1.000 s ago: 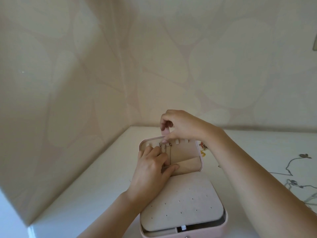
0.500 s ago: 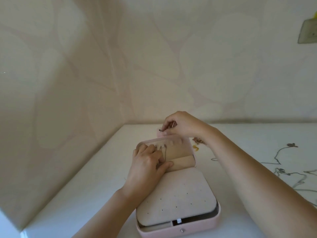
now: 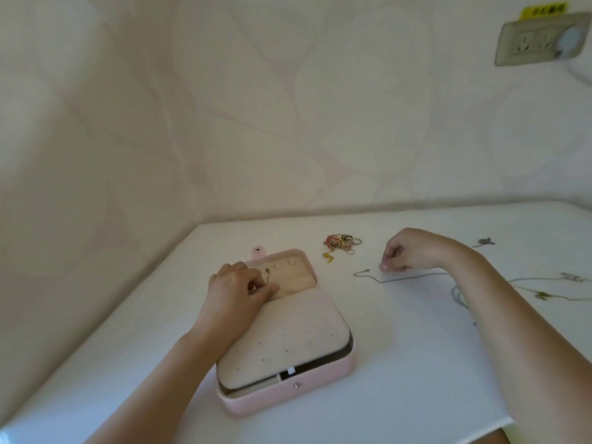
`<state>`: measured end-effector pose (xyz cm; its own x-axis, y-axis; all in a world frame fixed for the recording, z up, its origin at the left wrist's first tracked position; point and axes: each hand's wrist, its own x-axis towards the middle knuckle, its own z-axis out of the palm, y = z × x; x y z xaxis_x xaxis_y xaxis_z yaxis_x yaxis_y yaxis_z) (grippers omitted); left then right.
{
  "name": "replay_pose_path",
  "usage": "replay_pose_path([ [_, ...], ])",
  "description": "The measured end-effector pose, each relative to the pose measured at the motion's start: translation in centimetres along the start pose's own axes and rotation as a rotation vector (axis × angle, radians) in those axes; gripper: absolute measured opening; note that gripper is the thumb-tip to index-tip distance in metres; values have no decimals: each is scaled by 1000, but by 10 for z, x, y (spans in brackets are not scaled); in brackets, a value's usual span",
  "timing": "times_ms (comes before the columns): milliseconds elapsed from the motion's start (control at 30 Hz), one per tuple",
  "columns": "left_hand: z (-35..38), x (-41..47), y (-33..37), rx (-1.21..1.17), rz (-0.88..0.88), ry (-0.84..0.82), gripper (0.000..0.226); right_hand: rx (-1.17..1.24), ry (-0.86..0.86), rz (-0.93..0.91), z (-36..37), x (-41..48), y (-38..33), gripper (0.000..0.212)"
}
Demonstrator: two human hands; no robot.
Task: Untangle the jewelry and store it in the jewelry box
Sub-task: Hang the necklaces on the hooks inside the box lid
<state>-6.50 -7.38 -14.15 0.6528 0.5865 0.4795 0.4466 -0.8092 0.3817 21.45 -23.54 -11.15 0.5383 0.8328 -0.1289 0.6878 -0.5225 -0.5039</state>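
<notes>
The pink jewelry box (image 3: 290, 394) is laid open on the table (image 3: 416, 363). The left hand (image 3: 234, 290) is rested on the lid lining, with bent fingers on a hooked chain (image 3: 267, 275); a grip cannot be told. At the lid's 3 o'clock, the right hand (image 3: 405, 251) is pinched beside a silver chain (image 3: 416, 277); whether it is held cannot be told.

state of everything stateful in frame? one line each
jewelry box: open, lid back.
hung chain: on a lid hook.
left hand: rests on lid lining, fingertips at hung chain, grip unclear.
right hand: fingers curled beside loose chain, grip unclear.
loose chain: stretched on table, outside box.
tangle: knotted, on table.
</notes>
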Motion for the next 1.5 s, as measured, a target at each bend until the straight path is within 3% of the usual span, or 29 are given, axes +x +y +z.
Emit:
replay_pose_path([
  [167,-1,3,2,-11,-38,-66,12,-297,103,-6,44,-51,-24,43],
  [467,-14,-1,15,62,60,-163,19,-334,3,-138,104,-146,-35,75],
  [567,-19,-13,39,43,134,-152,25,-285,60,-285,111,-164,-33,56],
  [667,-14,-28,73,92,270,-222,28,-9,64,-409,106,-173,-25,45],
  [700,-12,-33,83,76,282,-268,28,118,76,-391,101,-174,-21,42],
  [767,-7,-40,96,45,285,-330,30,196,258,-289,88,-173,-4,39],
  [833,-3,-43,104,13,296,-338,31,37,426,-104,74,-170,19,40],
  [933,3,-48,118,-55,325,-353,33,-231,337,68,71,-174,40,52],
  [1133,28,-57,169,-42,537,-456,41,-217,311,-269,97,-202,41,85],
  [1333,54,-67,179,-78,541,-649,43,12,478,-548,103,-218,60,38],
  [1500,54,-74,175,-101,562,-702,48,162,663,-538,102,-224,70,17],
])
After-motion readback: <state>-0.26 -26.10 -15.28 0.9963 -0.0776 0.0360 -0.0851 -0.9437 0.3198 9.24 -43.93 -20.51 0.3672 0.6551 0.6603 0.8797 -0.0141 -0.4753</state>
